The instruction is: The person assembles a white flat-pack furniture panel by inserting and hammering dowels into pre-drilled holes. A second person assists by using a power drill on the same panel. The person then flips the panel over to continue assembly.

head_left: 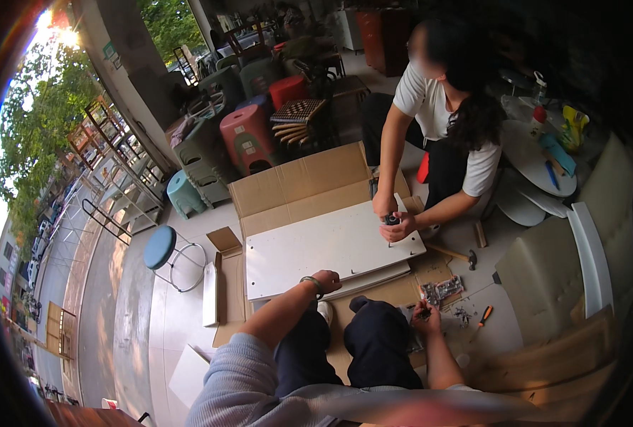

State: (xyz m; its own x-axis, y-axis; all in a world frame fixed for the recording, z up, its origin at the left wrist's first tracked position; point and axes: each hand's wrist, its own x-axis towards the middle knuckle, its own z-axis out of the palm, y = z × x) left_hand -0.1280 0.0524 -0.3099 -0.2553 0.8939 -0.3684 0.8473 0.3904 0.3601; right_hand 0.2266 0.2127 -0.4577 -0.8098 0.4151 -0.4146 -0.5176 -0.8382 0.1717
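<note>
A long white board [309, 245] with drilled holes lies on opened cardboard in front of me. My left hand [325, 280], with a bangle at its wrist, is over the board's near edge; its fingers are curled, and what they hold, if anything, is hidden. My right hand [425, 320] is closed around small dark pieces of hardware, too small to name exactly. Beside it are clear hardware packets [442, 289] and loose screws [463, 316]. Across the board, a co-worker's hands [399, 226] press a dark tool [391, 220] onto it. Small dark pins stand up from the board near them.
A hammer [459, 255] and an orange-handled screwdriver [484, 317] lie to the right. At the left stands a blue round stool [160, 248]; a narrow white panel [210, 295] is near it. Stacked plastic stools [249, 135] crowd the back. Cushioned panels [551, 263] are at far right.
</note>
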